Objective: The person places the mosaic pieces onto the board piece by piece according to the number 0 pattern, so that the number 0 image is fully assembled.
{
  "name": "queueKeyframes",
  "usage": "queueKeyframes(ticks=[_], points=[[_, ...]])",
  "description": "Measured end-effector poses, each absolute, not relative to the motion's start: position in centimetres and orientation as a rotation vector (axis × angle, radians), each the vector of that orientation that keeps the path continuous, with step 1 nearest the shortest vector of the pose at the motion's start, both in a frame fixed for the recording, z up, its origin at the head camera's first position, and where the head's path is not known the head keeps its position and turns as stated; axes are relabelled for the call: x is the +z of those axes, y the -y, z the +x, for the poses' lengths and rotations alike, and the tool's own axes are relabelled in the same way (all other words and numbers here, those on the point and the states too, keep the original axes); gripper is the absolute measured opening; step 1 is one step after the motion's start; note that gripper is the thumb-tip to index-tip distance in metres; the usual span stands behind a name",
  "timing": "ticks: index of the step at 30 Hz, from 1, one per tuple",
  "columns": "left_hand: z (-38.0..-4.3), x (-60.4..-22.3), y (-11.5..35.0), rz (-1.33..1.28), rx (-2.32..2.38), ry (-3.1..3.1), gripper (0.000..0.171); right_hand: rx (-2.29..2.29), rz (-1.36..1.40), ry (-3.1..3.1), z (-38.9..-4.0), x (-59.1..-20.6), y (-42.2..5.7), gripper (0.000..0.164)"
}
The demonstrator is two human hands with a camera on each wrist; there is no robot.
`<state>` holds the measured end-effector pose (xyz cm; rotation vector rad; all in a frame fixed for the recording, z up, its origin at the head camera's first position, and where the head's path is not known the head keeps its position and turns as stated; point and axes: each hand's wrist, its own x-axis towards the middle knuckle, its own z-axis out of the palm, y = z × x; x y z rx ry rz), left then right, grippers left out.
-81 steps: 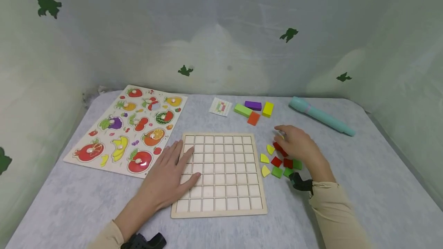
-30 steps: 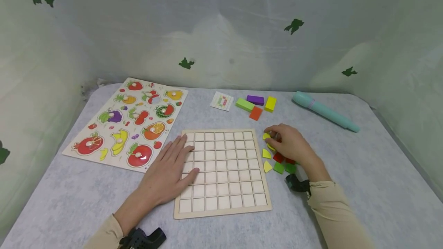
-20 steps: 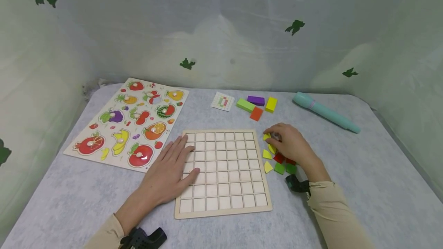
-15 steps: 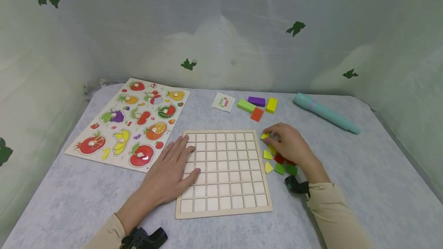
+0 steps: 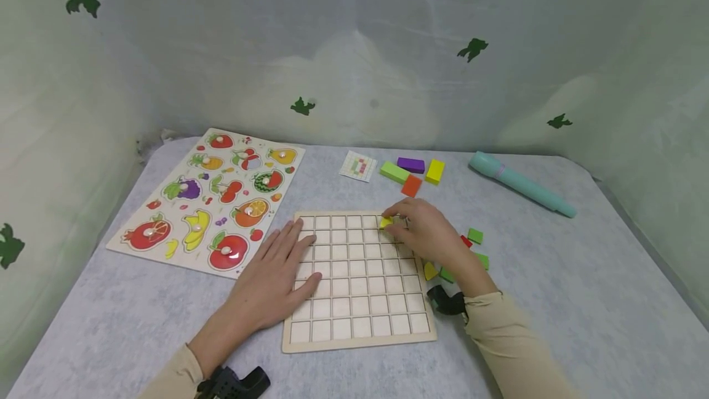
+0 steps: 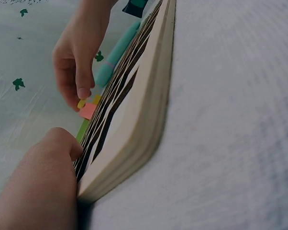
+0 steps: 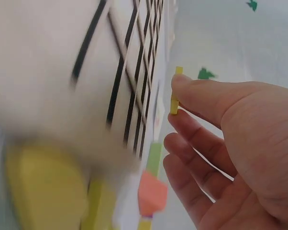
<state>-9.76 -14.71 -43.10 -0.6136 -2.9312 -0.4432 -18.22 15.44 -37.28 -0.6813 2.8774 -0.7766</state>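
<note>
My right hand pinches a small yellow quarter-round tile between thumb and fingers over the top right part of a wooden grid board. In the right wrist view the tile shows edge-on, the other fingers loosely bent below it. My left hand lies flat with spread fingers on the board's left side. The board's cells in sight hold no pieces. Right of the board lie loose tiles: a yellow one, a green one and a red one, partly hidden by my right arm.
A fruit puzzle board lies at the left. Behind the grid are a small pattern card and light green, purple, yellow and orange blocks. A teal tube-shaped object lies back right.
My right hand has picked up a yellow tile from the loose pieces and carried it left over the grid's upper right cells. The left hand keeps its place on the board.
</note>
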Motion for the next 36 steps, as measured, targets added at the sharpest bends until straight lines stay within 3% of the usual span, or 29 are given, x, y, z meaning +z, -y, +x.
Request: queueKeyframes(ticks=[20,36], points=[[-9.8,-43.1,14.6,-0.601,-0.441,2.958,0.066,-0.716,-0.944,-2.810,-17.7,-38.0,-8.8,0.021],[-9.9,-43.1,14.6,-0.603,-0.435,2.958,0.066,-0.694,-0.914,-2.807,-17.6,-38.5,-8.8,0.024]])
